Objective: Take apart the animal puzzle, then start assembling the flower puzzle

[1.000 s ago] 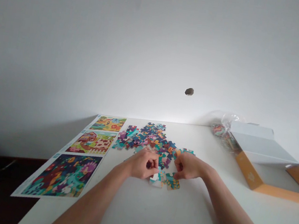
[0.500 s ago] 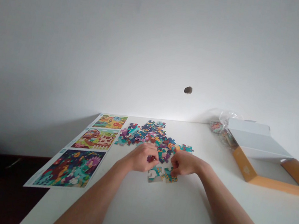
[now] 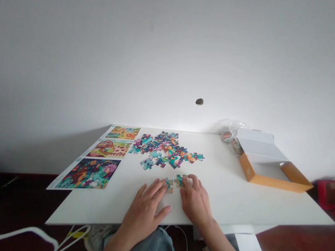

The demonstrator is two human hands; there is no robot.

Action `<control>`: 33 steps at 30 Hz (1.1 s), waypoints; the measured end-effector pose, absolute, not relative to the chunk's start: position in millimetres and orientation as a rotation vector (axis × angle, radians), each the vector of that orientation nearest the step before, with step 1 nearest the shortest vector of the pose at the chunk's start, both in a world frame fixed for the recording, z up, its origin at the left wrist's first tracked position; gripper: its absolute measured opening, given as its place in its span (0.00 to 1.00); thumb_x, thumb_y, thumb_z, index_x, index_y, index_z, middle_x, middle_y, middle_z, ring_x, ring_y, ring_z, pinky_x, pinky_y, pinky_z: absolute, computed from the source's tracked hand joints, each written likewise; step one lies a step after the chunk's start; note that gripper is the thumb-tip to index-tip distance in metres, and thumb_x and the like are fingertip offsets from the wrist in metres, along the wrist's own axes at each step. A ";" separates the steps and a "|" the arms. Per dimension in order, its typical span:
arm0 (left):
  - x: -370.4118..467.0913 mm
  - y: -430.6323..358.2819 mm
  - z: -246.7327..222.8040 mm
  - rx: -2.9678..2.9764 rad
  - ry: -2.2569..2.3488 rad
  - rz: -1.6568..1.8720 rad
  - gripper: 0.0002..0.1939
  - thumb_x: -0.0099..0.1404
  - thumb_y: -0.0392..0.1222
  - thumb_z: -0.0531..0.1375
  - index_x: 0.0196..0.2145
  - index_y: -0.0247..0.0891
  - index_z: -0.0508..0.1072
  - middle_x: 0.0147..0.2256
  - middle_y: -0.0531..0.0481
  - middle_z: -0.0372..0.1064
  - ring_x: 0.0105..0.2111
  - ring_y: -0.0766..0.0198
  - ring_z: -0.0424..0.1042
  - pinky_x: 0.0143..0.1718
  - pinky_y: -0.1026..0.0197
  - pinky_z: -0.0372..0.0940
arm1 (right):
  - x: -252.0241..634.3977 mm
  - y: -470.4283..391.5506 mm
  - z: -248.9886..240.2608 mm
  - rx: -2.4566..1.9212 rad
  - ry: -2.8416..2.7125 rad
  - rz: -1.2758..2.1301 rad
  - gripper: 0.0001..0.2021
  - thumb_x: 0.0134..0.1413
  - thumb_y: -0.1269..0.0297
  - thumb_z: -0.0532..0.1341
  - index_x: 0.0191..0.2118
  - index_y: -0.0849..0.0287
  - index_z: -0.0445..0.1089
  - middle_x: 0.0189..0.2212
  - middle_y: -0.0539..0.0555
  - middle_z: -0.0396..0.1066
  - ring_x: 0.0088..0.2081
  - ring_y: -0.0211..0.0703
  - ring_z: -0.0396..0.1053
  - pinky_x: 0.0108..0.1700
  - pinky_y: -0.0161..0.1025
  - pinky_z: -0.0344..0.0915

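Two teal jigsaw puzzle pieces lie side by side near the front of the white table, with a narrow gap between them. My left hand [image 3: 145, 207] rests flat, fingers stretched out and thumb apart, its fingertips at the edge of the left puzzle piece [image 3: 169, 186]. Bent fingers of my right hand [image 3: 197, 200] grip the right side of the other puzzle piece [image 3: 180, 180], partly covering it. Beyond both hands spreads a loose pile of puzzle pieces [image 3: 164, 146], mostly purple, navy and teal.
A picture sheet [image 3: 89, 172] with three printed scenes lies left, overhanging the table edge. At the right stand an open orange-and-white box [image 3: 274, 183] and a clear plastic bag [image 3: 232, 139] of pieces. The wall behind has a small hole [image 3: 199, 101].
Both hands have come nearer to me with the two pieces, away from the pile. My left hand has gone from curled to flat. The view has shifted, showing my legs and the floor.
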State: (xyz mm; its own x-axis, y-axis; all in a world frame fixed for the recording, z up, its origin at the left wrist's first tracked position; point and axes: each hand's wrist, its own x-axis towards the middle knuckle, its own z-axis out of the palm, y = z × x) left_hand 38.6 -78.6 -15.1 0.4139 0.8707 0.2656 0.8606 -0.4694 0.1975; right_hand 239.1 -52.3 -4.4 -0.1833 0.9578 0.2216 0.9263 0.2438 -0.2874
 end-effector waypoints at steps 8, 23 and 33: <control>36.7 -77.7 -12.5 2.522 1.583 0.698 0.23 0.67 0.44 0.55 0.59 0.44 0.62 0.62 0.45 0.59 0.63 0.52 0.57 0.61 0.42 0.55 | 230.3 -92.5 3.8 -1.638 -2.174 0.098 0.20 0.62 0.57 0.54 0.58 0.54 0.63 0.62 0.55 0.60 0.51 0.56 0.61 0.50 0.52 0.61; 38.1 -75.7 -7.0 2.345 1.583 1.011 0.07 0.65 0.36 0.56 0.38 0.43 0.74 0.45 0.46 0.71 0.49 0.55 0.69 0.52 0.49 0.64 | 238.0 -115.8 -21.0 -1.451 -1.998 0.139 0.12 0.59 0.59 0.61 0.48 0.52 0.72 0.55 0.54 0.69 0.59 0.54 0.61 0.58 0.53 0.60; 38.5 -77.4 -2.3 2.318 1.570 0.972 0.09 0.62 0.34 0.58 0.38 0.44 0.74 0.44 0.47 0.70 0.49 0.54 0.69 0.51 0.49 0.65 | 239.6 -108.8 -16.6 -1.290 -1.940 0.354 0.12 0.64 0.64 0.56 0.39 0.50 0.78 0.41 0.51 0.78 0.48 0.46 0.71 0.52 0.45 0.69</control>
